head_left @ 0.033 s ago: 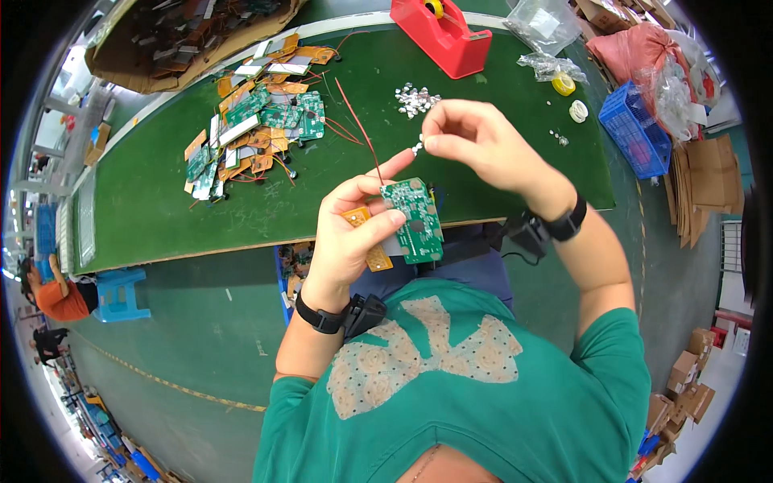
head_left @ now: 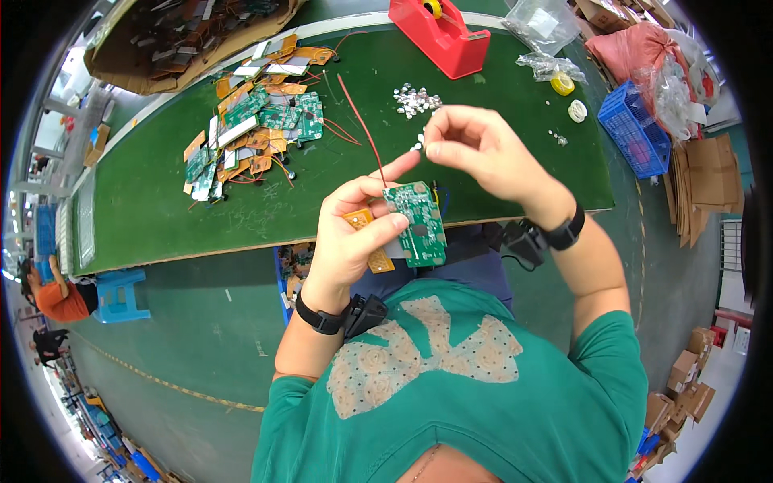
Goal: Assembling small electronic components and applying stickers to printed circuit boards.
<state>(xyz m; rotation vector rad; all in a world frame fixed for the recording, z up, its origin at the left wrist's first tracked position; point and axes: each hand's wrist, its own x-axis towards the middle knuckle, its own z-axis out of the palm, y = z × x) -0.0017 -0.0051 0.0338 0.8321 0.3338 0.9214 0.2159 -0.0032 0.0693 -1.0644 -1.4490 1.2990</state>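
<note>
The left hand [head_left: 346,229] clamped its fingers on a green rectangular circuit board [head_left: 419,225] over the green surface's [head_left: 185,229] near edge; the right hand's [head_left: 475,145] fingers were together, possibly picking small silvery pieces [head_left: 412,101], calling for precise pinching

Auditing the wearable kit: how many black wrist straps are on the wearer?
2: one strap around the left wrist, another strap around the right wrist. Neither's underside shows.
</note>
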